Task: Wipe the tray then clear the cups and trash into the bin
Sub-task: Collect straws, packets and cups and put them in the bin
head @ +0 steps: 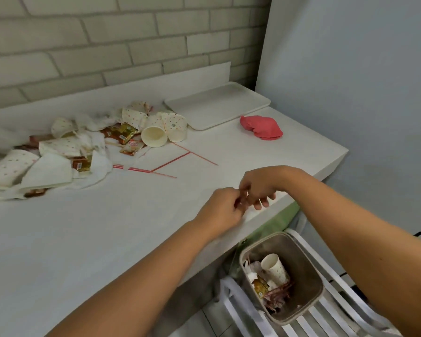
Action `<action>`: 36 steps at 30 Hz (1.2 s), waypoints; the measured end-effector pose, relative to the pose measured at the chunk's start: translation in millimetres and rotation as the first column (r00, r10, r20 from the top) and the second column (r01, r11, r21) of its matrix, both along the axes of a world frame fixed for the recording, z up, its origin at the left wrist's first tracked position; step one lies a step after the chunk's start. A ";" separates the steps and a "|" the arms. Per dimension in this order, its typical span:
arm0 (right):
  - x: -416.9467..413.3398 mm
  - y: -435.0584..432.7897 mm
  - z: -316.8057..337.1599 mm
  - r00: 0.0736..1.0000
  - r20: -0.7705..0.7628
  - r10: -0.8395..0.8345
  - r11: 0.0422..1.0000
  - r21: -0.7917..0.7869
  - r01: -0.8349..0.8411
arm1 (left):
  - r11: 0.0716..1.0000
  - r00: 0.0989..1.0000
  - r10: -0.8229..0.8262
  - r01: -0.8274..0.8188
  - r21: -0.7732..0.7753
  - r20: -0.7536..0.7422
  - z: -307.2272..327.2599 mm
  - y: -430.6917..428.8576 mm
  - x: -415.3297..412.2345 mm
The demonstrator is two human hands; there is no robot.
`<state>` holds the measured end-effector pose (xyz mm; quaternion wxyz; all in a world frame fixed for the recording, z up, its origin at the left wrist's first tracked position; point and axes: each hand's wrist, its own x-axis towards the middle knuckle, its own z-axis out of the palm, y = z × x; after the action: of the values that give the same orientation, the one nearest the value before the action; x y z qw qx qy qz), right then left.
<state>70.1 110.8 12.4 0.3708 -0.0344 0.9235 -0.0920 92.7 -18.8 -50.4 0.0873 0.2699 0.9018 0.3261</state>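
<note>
The left hand (225, 207) and right hand (258, 188) are meeting over the white bench (107, 239) edge, curled fingers pinching one thin reddish scrap (241, 201). One grey plastic bin (304, 268) below is holding one dotted paper cup (276, 266), mouth pointing up-left. One white rectangular tray (216, 105) is lying back right, long axis along the wall.

The left hand (223, 207) and right hand (258, 188) meet fingertips over the bench (107, 239) edge, above the bin (304, 259); cups (153, 136) lie far left.

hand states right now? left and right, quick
Left hand: fingers curled, pinching thin red sticks.
Right hand: pinching the same sticks, other fingers loose.
</note>
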 end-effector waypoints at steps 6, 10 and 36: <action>-24.4 -78.0 5.2 0.978 -0.174 0.112 0.990 -0.063 -0.125 | 0.981 0.978 0.192 -0.194 -0.019 -0.084 12.4 -82.4 -23.0; -42.3 -137.2 -0.4 0.957 -0.228 0.179 0.973 -0.107 -0.207 | 0.938 0.934 0.338 -0.344 -0.033 -0.111 14.2 -148.6 -33.2; -129.4 -383.5 -44.0 0.727 -0.629 0.274 0.938 0.007 -0.347 | 0.721 0.715 0.675 -0.691 -0.042 -0.183 3.5 -417.5 -73.0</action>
<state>-59.3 -272.8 -31.6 0.0533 -0.2372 0.9679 -0.0632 19.7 -436.3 -46.8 -0.0951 -0.0629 0.9577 0.2641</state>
